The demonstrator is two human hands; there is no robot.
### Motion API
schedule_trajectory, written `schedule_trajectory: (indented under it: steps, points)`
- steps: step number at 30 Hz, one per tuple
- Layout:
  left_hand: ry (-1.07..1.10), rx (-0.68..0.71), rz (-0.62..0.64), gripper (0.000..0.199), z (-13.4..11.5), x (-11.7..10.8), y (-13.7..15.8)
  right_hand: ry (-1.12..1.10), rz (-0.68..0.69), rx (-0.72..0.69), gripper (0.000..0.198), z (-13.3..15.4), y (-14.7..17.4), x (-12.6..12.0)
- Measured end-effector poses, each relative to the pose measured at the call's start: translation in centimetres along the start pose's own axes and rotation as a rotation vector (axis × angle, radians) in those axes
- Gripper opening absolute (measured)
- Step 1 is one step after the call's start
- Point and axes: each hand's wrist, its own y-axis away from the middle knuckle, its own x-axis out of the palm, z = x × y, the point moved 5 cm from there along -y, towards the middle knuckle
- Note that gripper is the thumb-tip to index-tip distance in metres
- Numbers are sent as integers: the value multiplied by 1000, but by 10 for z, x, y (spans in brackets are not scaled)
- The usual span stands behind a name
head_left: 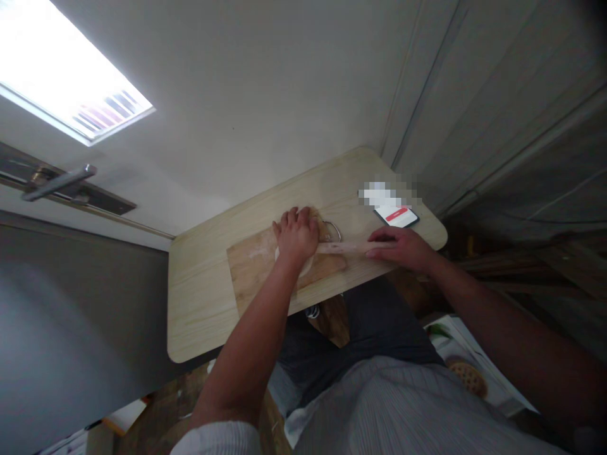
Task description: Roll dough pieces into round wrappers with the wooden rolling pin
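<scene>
- The rolling pin [348, 247] lies low over the surface [199, 297], its long axis going almost from left to right, across the front of the person's body.
- Its right end is between the fingers of the right hand [403, 248], which grasp it; so this hand is the nearer one along the bare part of the pin.
- Its other end goes to the left hand [296, 237], and there the hand hides it; I cannot tell if it touches the palm.
- A pale piece, which looks like dough [307, 265], shows partly below the left hand, on the wooden board [244, 278].
- The left hand is palm down, its fingers pointing away from the body; if they are pressing or gripping something, I cannot tell.
- A metal ring [337, 232] is just beyond the pin, near the board's right end, and close enough to be in the way.
- The phone [403, 218], with lit screen, lies farther beyond the right hand, near but apart from it.
- The door handle [61, 183] is well apart, at the left.
</scene>
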Motion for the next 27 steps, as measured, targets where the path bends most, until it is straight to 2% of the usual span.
schedule_trajectory:
  steps: [4, 9, 15, 22, 27]
  points:
    - [0, -3, -13, 46, -1, 1, -3, 7, -50, 56, 40, 0, 1, -2]
    - [1, -19, -15, 45, -2, 2, -8, -38, -37, 133, 40, 2, 2, -1]
    - [18, -24, -11, 46, -2, 1, -14, -91, -72, 156, 39, 0, 1, -1]
    - [28, -70, -9, 44, -2, 1, -24, -120, -53, 224, 40, -3, 0, 0]
    - [21, -88, -19, 42, -1, 3, -32, -141, -64, 198, 40, -3, -1, 0]
